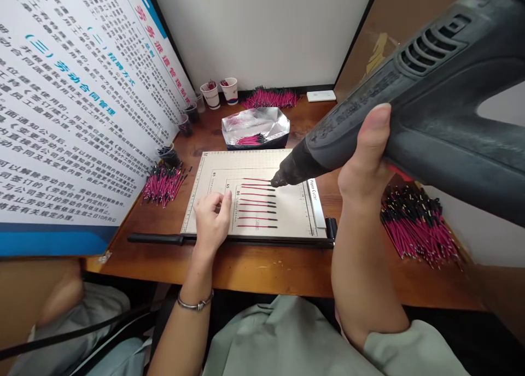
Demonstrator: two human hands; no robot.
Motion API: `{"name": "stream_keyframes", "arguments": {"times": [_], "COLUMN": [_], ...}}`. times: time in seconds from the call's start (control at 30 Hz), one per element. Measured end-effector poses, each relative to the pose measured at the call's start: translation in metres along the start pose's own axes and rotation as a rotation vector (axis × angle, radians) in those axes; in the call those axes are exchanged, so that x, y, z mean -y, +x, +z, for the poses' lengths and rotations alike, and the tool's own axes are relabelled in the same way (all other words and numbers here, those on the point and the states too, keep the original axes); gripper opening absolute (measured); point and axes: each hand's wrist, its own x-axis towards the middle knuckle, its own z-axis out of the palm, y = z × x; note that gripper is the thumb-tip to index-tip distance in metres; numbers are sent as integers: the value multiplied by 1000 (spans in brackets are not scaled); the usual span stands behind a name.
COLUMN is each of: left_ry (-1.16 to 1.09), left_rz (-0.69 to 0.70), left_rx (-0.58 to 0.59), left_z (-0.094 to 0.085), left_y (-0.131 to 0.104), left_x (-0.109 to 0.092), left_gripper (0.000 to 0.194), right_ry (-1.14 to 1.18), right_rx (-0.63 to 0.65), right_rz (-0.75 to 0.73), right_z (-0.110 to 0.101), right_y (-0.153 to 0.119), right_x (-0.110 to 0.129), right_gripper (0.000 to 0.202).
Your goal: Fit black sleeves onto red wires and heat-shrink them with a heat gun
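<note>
My right hand (371,146) is wrapped round a dark grey heat gun (353,113), its thumb on the near side. The gun slants down to the left, and its nozzle tip is over the black ends of the upper wires. Several short red wires (256,204) with black ends lie in a spaced row on a cream paper cutter board (287,160). Left of that row, my left hand (213,220) rests over the board with fingers curled in and thumb raised; nothing shows in it.
Behind the board is a foil-lined tray (256,124) with some wires. Bundles of red-and-black wires lie left (164,183), right (420,225) and at the back (270,97). Paper cups (210,96) stand at the back left. The cutter's black handle (156,238) points left. A person's leg (94,310) shows lower left.
</note>
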Motion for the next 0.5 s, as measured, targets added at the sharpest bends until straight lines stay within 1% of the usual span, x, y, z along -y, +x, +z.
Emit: {"name": "stream_keyframes", "arguments": {"times": [0.1,0.17,0.27,0.43,0.5], "left_ry": [-3,-8,-22,-50,-57], "left_rz": [2,-10,-36,-56,-60], "left_rx": [-24,-53,-91,-102,-127], "left_z": [-1,-2,-3,-3,-3], "left_y": [-1,-3,-6,-9,-9], "left_x": [0,1,3,3,2], "left_gripper": [44,44,46,48,48], "right_ry": [-1,6,63,48,82], "right_rx": [2,4,33,-32,-26], "right_rz": [32,35,27,-1,20], "right_z": [-4,-3,1,1,-1], "right_y": [-3,-4,-5,-9,-11], "right_x": [-7,-5,6,25,29], "right_gripper": [55,55,55,51,52]}}
